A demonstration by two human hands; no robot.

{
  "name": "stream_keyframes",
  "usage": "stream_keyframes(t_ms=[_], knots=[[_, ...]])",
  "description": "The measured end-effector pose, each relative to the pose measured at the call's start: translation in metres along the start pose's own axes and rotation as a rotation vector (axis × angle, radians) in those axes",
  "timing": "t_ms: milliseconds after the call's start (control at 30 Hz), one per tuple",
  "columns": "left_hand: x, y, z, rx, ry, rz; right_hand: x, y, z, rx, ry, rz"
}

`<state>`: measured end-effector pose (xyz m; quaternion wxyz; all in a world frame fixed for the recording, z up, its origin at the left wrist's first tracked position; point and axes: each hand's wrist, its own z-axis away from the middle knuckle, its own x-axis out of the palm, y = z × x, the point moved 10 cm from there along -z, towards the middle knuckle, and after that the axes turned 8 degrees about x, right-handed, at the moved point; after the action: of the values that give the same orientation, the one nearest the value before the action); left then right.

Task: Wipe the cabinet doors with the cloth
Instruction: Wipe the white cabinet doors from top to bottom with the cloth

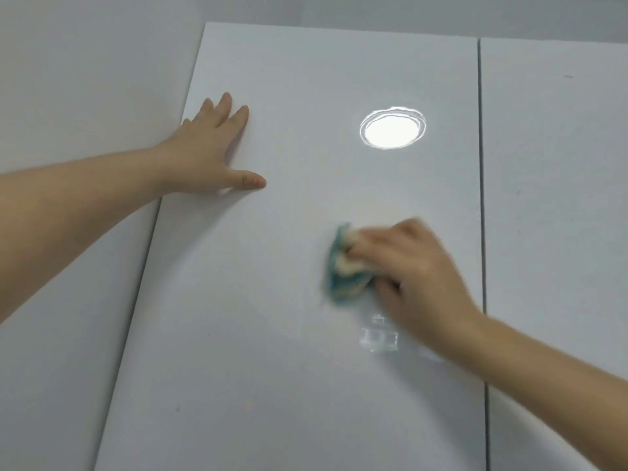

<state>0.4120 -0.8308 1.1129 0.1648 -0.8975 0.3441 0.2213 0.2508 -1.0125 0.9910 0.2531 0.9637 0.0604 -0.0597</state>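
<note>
A glossy white cabinet door (272, 334) fills the middle of the view. My right hand (411, 277) grips a bunched teal and cream cloth (345, 266) and presses it against the door's lower right part; both are motion-blurred. My left hand (210, 147) lies flat on the door near its upper left edge, fingers straight and spread, thumb out to the right.
A second white door (557, 198) adjoins on the right across a narrow dark gap. A round light reflection (392, 130) shines on the upper door, and a small clear tape-like patch (379, 336) sits below the cloth. A white wall (68, 79) lies to the left.
</note>
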Motion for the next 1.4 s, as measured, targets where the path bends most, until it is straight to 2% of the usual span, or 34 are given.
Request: stream_keyframes(t_ms=[67, 133, 300, 367, 467, 500, 633, 700, 833, 900, 1033, 1100, 1233, 1300, 1367, 1400], knots=[[0.000, -0.001, 0.000, 0.003, 0.002, -0.002, 0.021, -0.041, 0.021, -0.132, -0.075, -0.004], [-0.001, -0.001, -0.001, 0.010, 0.015, 0.002, 0.029, -0.045, 0.013, -0.138, -0.115, -0.014], [-0.005, -0.002, -0.001, 0.015, 0.042, 0.016, 0.028, -0.016, -0.047, 0.130, 0.046, -0.033], [-0.005, -0.002, -0.001, 0.012, 0.044, 0.020, 0.043, -0.048, -0.031, 0.047, 0.017, -0.049], [-0.005, -0.001, 0.001, 0.004, 0.040, 0.030, 0.070, -0.099, 0.000, -0.207, -0.110, 0.007], [-0.006, -0.001, 0.001, 0.006, 0.041, 0.030, 0.074, -0.100, -0.004, -0.221, -0.127, 0.010], [-0.005, -0.001, 0.002, 0.021, 0.052, 0.024, 0.075, -0.075, -0.052, 0.018, -0.016, -0.031], [-0.005, -0.004, 0.004, 0.030, 0.047, 0.039, 0.084, -0.092, -0.044, 0.047, 0.002, -0.048], [-0.007, -0.009, 0.008, 0.052, 0.018, 0.064, 0.111, -0.155, -0.001, -0.246, -0.108, 0.001], [-0.008, -0.010, 0.008, 0.064, 0.012, 0.053, 0.114, -0.144, -0.026, -0.194, -0.089, 0.004], [-0.007, -0.009, 0.007, 0.084, 0.022, 0.051, 0.117, -0.123, -0.079, 0.071, 0.043, 0.049], [-0.008, -0.009, 0.008, 0.085, 0.016, 0.062, 0.125, -0.143, -0.065, 0.037, 0.052, 0.034], [-0.010, -0.008, 0.010, 0.082, 0.002, 0.089, 0.136, -0.173, -0.039, -0.203, -0.042, 0.030], [-0.009, -0.008, 0.010, 0.085, 0.013, 0.084, 0.134, -0.154, -0.066, -0.119, -0.056, 0.062], [-0.010, -0.008, 0.009, 0.086, 0.019, 0.082, 0.129, -0.137, -0.086, 0.040, -0.018, 0.044], [-0.010, -0.009, 0.009, 0.086, 0.019, 0.085, 0.127, -0.141, -0.082, 0.054, 0.006, 0.024]])
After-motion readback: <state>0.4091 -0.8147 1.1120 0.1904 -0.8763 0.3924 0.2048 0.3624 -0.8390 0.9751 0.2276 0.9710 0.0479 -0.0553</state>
